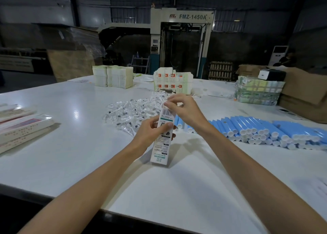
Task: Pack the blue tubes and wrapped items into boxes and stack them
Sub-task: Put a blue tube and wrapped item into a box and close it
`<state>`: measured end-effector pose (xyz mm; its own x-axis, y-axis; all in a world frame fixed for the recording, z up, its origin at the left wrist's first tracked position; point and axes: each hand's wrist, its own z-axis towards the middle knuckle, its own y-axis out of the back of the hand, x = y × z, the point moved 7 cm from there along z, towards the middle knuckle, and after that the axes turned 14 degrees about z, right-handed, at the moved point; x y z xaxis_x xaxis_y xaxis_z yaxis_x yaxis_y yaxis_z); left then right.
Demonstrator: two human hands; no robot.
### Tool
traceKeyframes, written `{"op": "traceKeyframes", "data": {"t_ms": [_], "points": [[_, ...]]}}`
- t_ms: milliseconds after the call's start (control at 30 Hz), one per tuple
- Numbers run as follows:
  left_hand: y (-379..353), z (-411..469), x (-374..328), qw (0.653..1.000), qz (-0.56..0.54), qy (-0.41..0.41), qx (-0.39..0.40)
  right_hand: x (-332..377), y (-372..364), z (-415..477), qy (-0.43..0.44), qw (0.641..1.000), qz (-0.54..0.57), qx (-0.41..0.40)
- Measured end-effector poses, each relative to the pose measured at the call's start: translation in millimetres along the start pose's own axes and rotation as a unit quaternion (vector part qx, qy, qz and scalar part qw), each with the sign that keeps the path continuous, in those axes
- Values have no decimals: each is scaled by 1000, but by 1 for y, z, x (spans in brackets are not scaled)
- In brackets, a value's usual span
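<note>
Head view: a narrow white box stands tilted on the worktop, its lower end touching the surface. It carries a barcode near the top and teal print, upside down, that seems to read "SONIC ELECTRIC". The left hand grips its middle with curled fingers. The right hand pinches the top flap. Just behind lies a heap of clear-wrapped items, and to the right blue tubes with white caps are stacked. Packed boxes lie far left. A machine at the back reads "FMZ-1450A".
</note>
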<state>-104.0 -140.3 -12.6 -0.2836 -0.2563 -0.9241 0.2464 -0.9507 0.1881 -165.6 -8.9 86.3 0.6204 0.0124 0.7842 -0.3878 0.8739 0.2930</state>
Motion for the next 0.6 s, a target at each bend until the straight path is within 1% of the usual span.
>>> {"op": "traceKeyframes", "data": {"t_ms": [67, 133, 167, 267, 367, 533, 600], "points": [[1, 0, 1, 1000, 4, 2, -13, -9, 6, -11, 7, 998, 28, -51], [3, 1, 2, 1000, 12, 6, -28, -22, 12, -24, -7, 994, 55, -95], [2, 1, 2, 999, 14, 5, -32, -29, 10, -31, -14, 994, 63, -89], [-1, 0, 0, 999, 20, -12, -26, -46, -5, -51, -18, 995, 96, -30], [-2, 0, -1, 999, 15, -14, -30, -51, -6, -56, -16, 986, 160, -42], [-4, -3, -11, 996, 37, -75, -28, -49, -2, -58, -21, 981, 187, -48], [-6, -2, -14, 995, 49, -83, -25, -49, -1, -60, -25, 979, 197, -47]]}}
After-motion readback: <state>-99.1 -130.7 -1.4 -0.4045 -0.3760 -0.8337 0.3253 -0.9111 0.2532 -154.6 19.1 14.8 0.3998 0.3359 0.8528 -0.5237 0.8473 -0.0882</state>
